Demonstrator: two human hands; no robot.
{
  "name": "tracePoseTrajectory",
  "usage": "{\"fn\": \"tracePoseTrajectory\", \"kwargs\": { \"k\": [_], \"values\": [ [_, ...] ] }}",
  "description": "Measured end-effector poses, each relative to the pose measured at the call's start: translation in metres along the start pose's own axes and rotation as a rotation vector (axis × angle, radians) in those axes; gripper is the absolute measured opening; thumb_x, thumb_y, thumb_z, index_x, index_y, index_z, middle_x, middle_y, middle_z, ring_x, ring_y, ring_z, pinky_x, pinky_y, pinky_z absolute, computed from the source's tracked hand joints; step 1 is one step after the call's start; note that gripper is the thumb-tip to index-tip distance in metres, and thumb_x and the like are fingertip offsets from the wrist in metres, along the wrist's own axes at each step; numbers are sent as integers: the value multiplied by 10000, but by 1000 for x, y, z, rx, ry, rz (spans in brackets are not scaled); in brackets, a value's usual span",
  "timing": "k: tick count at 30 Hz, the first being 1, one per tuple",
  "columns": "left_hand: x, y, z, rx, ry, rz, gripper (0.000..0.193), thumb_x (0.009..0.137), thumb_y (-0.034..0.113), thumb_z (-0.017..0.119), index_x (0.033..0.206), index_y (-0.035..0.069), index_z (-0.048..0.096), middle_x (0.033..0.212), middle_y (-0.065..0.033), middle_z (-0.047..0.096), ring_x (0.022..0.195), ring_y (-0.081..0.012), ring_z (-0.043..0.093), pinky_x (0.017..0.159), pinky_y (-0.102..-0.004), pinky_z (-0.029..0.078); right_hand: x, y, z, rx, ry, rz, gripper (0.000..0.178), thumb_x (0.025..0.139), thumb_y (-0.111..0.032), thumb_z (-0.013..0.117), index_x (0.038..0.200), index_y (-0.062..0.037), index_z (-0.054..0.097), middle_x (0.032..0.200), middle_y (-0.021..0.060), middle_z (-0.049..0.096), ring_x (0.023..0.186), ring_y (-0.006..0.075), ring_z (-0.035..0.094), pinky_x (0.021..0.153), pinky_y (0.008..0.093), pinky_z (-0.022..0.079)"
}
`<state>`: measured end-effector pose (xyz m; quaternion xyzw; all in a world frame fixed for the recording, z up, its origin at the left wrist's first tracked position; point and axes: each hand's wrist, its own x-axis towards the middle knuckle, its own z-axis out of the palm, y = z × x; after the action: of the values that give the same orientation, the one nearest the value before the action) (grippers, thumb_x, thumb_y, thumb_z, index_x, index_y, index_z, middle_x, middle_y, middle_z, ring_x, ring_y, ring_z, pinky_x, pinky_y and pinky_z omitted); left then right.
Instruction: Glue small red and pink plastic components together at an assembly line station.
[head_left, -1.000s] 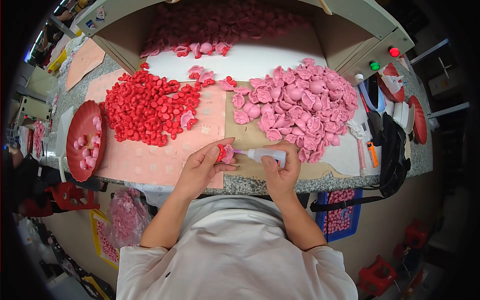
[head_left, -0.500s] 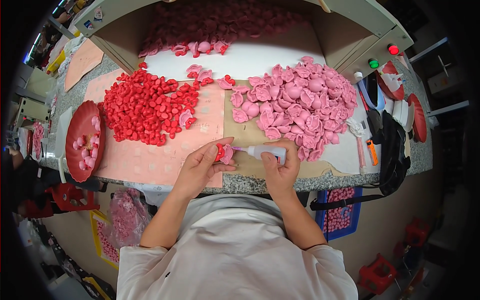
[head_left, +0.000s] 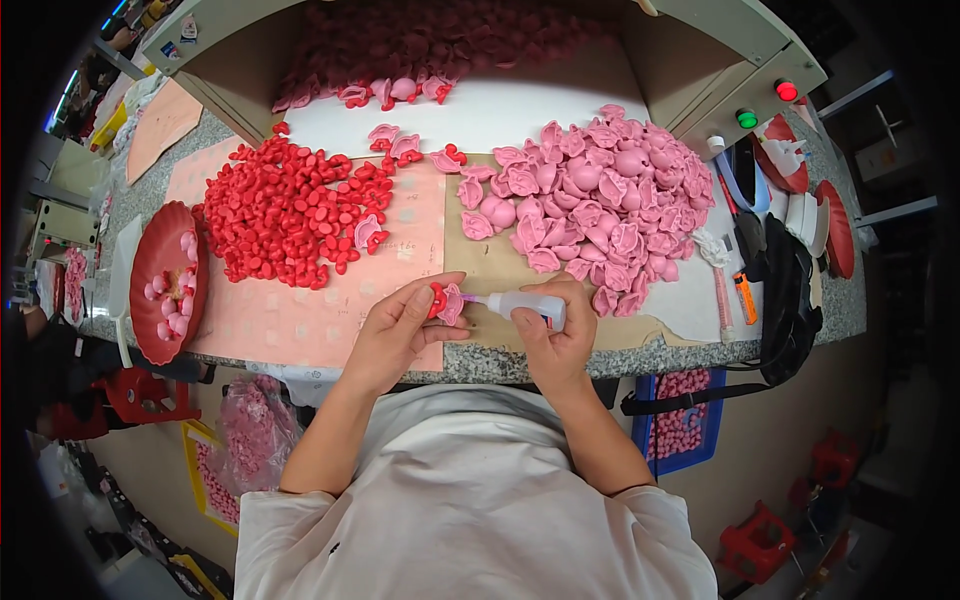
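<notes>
Between the thumb and fingers of my left hand are a small glossy red piece and a pink cupped shell piece, side by side. My right hand is wrapped round a clear squeeze bottle, tilted nearly level. Its thin nozzle points left, and the tip meets or almost meets the pink shell. Beyond my left hand lies a heap of red pieces. A heap of pink shells lies beyond my right hand.
A machine housing with more pink-and-red pieces stands at the back. A scalloped red dish holds pink balls at the left. On the right are a black bag and an orange-handled tool. A blue crate stands below the table edge.
The bottle in my right hand has shifted slightly left, its nozzle tip closer against the pink shell. My left hand keeps its hold. The whole view has shifted a little.
</notes>
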<state>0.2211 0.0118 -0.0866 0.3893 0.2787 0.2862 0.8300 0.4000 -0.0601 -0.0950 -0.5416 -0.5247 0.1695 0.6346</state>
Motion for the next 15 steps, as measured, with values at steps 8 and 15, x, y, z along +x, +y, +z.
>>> {"fn": "tracePoseTrajectory", "kwargs": {
  "k": [8,15],
  "values": [
    [-1,1,2,36,23,-17,403,990,249,379,1271,-29,455,1061,-86,562,893,-161,596,841,-322,533,0,-1,0,-20,3,-20,197,830,-142,629,915,-11,509,782,44,492,670,102,420,586,231,344],
    [-1,1,-2,-1,-14,-24,450,985,278,378,1286,-55,416,1132,-132,561,942,-180,596,849,-347,534,-1,0,0,35,40,21,198,832,-140,628,909,-17,493,806,52,500,698,106,426,619,231,357]
  ]
}}
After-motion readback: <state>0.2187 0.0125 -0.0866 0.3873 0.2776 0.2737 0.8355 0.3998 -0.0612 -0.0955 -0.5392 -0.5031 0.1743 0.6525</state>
